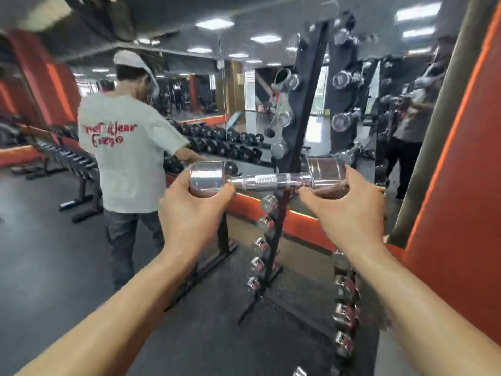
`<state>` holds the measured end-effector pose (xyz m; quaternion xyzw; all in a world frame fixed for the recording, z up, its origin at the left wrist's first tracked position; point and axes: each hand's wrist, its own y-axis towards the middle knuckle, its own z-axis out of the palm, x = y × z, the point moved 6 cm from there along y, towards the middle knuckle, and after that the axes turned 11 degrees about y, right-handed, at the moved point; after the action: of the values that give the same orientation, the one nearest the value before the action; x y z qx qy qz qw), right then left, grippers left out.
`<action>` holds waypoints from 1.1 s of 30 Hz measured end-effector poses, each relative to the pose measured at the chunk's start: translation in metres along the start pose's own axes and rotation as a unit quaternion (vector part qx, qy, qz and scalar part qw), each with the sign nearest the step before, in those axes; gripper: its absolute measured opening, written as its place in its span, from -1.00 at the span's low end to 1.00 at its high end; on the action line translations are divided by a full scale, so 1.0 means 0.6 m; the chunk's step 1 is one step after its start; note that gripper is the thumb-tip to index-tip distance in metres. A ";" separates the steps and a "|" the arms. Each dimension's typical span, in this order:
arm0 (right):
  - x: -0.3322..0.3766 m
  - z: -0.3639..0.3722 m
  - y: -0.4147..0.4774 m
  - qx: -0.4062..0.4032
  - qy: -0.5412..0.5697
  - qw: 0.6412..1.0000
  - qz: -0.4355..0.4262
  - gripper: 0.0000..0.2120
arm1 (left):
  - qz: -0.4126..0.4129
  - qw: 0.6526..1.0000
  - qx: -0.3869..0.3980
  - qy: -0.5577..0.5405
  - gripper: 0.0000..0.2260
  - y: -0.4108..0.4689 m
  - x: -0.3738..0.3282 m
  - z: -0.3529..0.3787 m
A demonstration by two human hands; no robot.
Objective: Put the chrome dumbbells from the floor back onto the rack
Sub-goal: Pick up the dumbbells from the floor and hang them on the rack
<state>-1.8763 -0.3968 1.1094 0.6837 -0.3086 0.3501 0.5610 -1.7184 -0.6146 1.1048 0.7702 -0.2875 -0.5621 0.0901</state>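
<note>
I hold a chrome dumbbell (267,180) level at chest height in front of the black upright rack (301,137). My left hand (193,213) cups its left head from below. My right hand (349,207) cradles its right head, fingers under it. The knurled handle between the heads is bare. Several smaller chrome dumbbells (264,223) sit on the rack's pegs below the held one, and several more (345,310) run down the right side. Larger chrome heads (284,80) hang on the upper pegs.
A person in a white T-shirt (127,156) stands close on the left, back turned. Behind the rack is a wall mirror with an orange base strip (303,226). Black dumbbell racks (225,147) line the mirror. An orange pillar (461,185) rises at right. Dark rubber floor below.
</note>
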 end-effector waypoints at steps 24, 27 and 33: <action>0.088 0.388 0.251 -0.171 -0.022 0.977 -0.128 -0.80 | 0.181 0.974 0.066 -0.118 -0.60 0.543 0.065 0.047; 0.061 0.424 0.301 -0.179 -0.048 0.975 -0.122 -0.81 | 0.161 0.974 0.092 -0.128 -0.83 0.612 0.090 0.115; -0.012 0.491 0.423 -0.201 -0.088 0.968 -0.121 -0.81 | 0.153 0.970 0.115 -0.147 -0.83 0.736 0.124 0.252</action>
<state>-2.0480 -0.7321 1.2060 0.6173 -0.3353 0.1488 0.6960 -1.9931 -0.9887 1.1953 0.6308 -0.4752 -0.6120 0.0424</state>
